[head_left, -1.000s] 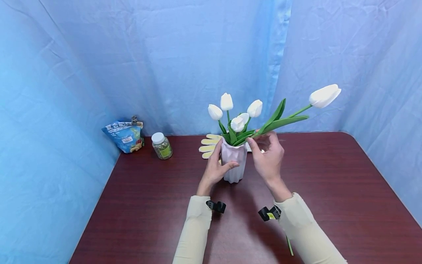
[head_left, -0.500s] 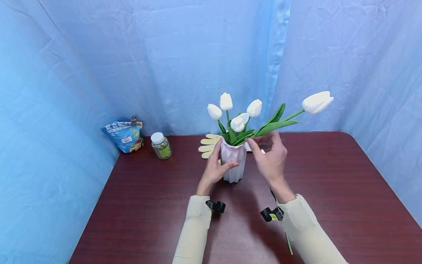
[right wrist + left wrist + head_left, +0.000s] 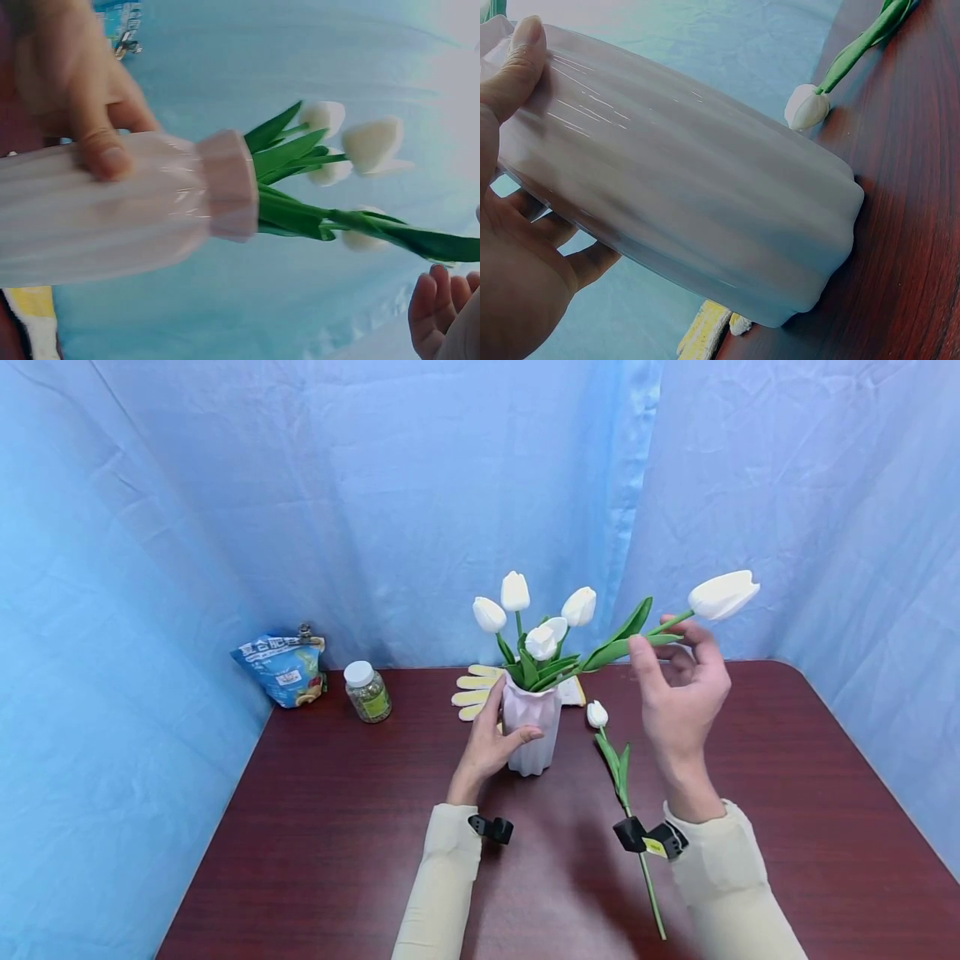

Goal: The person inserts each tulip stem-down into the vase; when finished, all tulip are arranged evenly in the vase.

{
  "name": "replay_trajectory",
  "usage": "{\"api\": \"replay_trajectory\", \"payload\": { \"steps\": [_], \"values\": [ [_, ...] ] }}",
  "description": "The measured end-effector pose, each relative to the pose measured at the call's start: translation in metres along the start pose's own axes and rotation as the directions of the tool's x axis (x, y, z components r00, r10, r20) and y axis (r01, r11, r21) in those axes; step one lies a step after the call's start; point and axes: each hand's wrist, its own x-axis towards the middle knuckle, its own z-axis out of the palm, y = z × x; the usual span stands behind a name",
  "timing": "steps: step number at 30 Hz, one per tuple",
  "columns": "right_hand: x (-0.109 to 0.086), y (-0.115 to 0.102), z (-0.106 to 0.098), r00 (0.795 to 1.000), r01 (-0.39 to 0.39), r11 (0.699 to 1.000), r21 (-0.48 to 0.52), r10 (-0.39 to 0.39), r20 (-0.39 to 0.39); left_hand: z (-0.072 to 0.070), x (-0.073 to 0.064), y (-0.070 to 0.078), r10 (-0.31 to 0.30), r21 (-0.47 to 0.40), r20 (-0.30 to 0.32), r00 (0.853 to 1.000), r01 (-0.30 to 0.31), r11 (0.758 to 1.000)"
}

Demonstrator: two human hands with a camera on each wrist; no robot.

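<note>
My left hand point(image 3: 491, 739) grips a pale pink fluted vase point(image 3: 534, 727) standing on the table, thumb across its front; the left wrist view shows the ribbed vase wall point(image 3: 697, 172) up close. Several white tulips point(image 3: 516, 592) with green leaves stand in the vase. One longer tulip point(image 3: 724, 595) leans far out over the rim to the right. Around its stem and leaf is my right hand point(image 3: 682, 693), thumb in front and fingers behind. In the right wrist view, those fingertips point(image 3: 439, 279) lie just below the leaf point(image 3: 420, 240), loosely bent, with thumb and fingers apart.
Another white tulip point(image 3: 597, 715) lies on the dark red table point(image 3: 337, 827), partly under the right wrist camera. Behind the vase is a yellow-and-white glove point(image 3: 474, 689). A white-capped jar point(image 3: 367, 692) and a blue clipped pouch point(image 3: 283, 668) stand back left, before blue curtains point(image 3: 420, 510).
The leaning tulip has tipped lower. My right hand has left the vase rim and moved right along that stem towards the flower, uncovering the tulip on the table. My left hand stays on the vase.
</note>
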Motion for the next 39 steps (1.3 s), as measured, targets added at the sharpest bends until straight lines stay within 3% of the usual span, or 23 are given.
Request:
{"api": "replay_trajectory", "payload": {
  "steps": [7, 16, 26, 39],
  "values": [
    [0.009, -0.007, 0.004, 0.999, -0.018, 0.991, 0.136, 0.025, -0.048, 0.0, 0.001, -0.001, 0.0, -0.001, -0.001, 1.0, 0.0, 1.0],
    [0.008, -0.006, 0.007, 1.0, -0.005, 0.987, 0.158, 0.01, -0.029, 0.0, 0.001, 0.0, -0.01, 0.008, 0.002, 1.0, 0.01, 1.0],
    [-0.006, 0.005, 0.012, 0.993, 0.086, 0.991, 0.108, -0.093, 0.068, 0.0, 0.001, -0.001, -0.006, -0.006, 0.003, 1.0, 0.006, 1.0],
    [-0.017, 0.017, 0.023, 0.991, 0.06, 0.994, 0.086, -0.07, 0.116, 0.0, 0.0, 0.0, -0.021, -0.028, -0.001, 1.0, 0.021, 0.999]
  ]
}}
